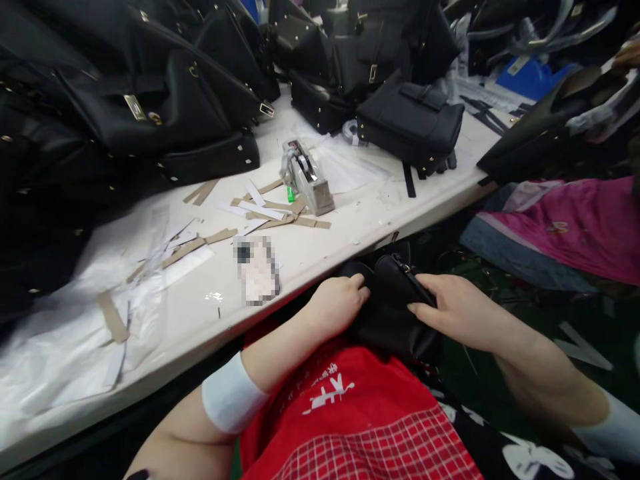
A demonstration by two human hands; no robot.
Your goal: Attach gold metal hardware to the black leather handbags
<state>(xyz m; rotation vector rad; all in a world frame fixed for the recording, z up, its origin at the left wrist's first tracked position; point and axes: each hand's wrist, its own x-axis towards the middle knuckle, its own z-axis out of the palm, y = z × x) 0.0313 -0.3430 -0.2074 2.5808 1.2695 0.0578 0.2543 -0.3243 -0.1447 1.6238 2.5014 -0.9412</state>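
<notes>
Black leather, the bag [395, 323] sits on the person's lap over a red apron [350, 413], just below the worktop [320, 250] edge. The left hand [336, 305] has its grip curled tight on one side. The right hand [457, 310] lays straight fingers on the other, bracing the bag between them. A tape dispenser [307, 179] stands beyond.

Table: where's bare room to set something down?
Barest: the strip between the tape dispenser, the blurred flat item and the near table edge. A smaller patch: right of the dispenser, before the lone black bag. Piled bags crowd back and left; scraps litter the middle.
</notes>
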